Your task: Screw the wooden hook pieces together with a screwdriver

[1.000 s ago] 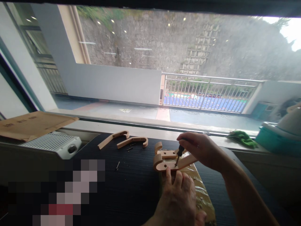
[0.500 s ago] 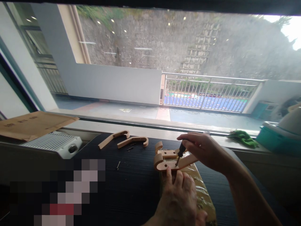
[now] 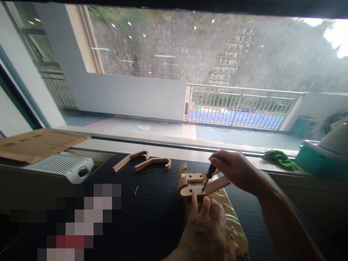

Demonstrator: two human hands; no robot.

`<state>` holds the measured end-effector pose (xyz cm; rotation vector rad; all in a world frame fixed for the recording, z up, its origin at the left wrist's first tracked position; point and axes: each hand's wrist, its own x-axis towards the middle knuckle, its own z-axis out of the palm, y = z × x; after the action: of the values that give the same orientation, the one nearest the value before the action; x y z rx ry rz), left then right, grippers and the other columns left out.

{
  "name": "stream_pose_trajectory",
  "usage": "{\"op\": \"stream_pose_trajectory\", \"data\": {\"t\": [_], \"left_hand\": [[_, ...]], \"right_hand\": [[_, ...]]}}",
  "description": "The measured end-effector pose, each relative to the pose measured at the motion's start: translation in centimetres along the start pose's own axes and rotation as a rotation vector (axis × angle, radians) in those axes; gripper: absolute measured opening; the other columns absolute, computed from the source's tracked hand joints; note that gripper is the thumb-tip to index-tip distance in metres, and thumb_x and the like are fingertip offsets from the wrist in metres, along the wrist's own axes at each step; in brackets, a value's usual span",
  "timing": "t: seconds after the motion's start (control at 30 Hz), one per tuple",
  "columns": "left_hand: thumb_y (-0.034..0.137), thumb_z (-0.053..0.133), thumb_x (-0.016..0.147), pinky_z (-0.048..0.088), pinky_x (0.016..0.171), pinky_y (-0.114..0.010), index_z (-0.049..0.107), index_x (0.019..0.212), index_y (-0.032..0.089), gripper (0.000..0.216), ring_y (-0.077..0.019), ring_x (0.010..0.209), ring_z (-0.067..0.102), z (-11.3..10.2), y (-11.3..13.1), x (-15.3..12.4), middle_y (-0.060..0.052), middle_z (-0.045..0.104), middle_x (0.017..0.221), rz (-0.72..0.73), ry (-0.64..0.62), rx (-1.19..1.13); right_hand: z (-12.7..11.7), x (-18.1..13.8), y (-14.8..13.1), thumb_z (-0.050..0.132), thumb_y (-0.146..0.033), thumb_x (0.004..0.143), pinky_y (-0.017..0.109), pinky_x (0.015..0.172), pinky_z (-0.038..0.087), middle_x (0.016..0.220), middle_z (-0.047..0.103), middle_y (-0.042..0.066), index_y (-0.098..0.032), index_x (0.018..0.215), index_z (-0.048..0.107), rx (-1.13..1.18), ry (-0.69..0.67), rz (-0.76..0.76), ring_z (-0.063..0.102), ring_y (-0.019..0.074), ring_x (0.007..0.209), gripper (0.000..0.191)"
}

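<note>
My right hand (image 3: pixel 234 167) is wrapped around the black handle of a screwdriver (image 3: pixel 209 172). The screwdriver leans slightly, its tip at one of the holes of a pale wooden hook (image 3: pixel 197 191). Pressed against the near side of that hook is my left hand (image 3: pixel 204 222), its index fingertip close to the other hole and its thumb side low by the block. Under the hook lies a block wrapped in clear and yellowish film (image 3: pixel 234 226). A second wooden hook (image 3: pixel 194 177) rests just behind on the same block. The screw under the tip is too small to make out.
Two more wooden hooks (image 3: pixel 132 160) (image 3: pixel 153 163) lie on the dark table (image 3: pixel 160 210) to the left, with small screws (image 3: pixel 136 190) nearby. A green cloth (image 3: pixel 280 159) and teal container (image 3: pixel 310 159) stand by the window at right. Cardboard (image 3: pixel 40 143) tops a white heater (image 3: pixel 61 165).
My right hand has rotated on the screwdriver handle, with its fingers drawn in and the wrist turned. My left hand keeps its place on the hook.
</note>
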<state>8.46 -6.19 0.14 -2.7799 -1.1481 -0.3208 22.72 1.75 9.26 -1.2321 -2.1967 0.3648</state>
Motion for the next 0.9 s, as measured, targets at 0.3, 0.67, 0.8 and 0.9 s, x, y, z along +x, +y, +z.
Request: {"op": "stream_pose_trajectory", "data": {"t": [0.3,0.67,0.8,0.9], "left_hand": [[0.051,0.035,0.090,0.033,0.093,-0.064,0.051,0.125,0.002,0.063,-0.0362,0.106,0.047,0.3,0.0,-0.1,-0.022,0.056,0.117,0.011,0.064,0.024],[0.049,0.038,0.089,0.041,0.087,-0.062,0.052,0.124,0.001,0.061,-0.0363,0.102,0.050,0.2,0.0,0.0,-0.022,0.057,0.114,0.007,0.062,0.024],[0.050,0.037,0.089,0.041,0.087,-0.061,0.053,0.123,0.003,0.061,-0.0349,0.100,0.051,0.7,-0.1,-0.1,-0.020,0.058,0.111,0.014,0.105,0.026],[0.051,0.035,0.090,0.042,0.086,-0.059,0.053,0.122,0.003,0.060,-0.0340,0.100,0.050,0.9,-0.1,-0.1,-0.020,0.057,0.111,0.017,0.114,0.022]], "right_hand": [[0.0,-0.2,-0.7,0.047,-0.033,0.089,0.023,0.055,0.040,0.069,0.065,0.000,-0.019,0.085,0.064,-0.004,-0.048,-0.051,0.055,0.0126,0.060,0.023],[0.8,-0.1,-0.7,0.051,-0.039,0.088,0.022,0.052,0.034,0.062,0.064,-0.004,-0.022,0.080,0.062,-0.063,0.024,-0.028,0.051,0.0098,0.052,0.022],[0.7,0.1,0.0,0.049,-0.042,0.088,0.024,0.052,0.033,0.059,0.064,-0.003,-0.021,0.076,0.061,-0.119,0.054,0.055,0.050,0.0106,0.050,0.027],[0.8,0.2,0.1,0.048,-0.043,0.089,0.024,0.051,0.032,0.057,0.062,-0.004,-0.021,0.076,0.060,-0.139,0.061,0.058,0.048,0.0103,0.049,0.028]]}}
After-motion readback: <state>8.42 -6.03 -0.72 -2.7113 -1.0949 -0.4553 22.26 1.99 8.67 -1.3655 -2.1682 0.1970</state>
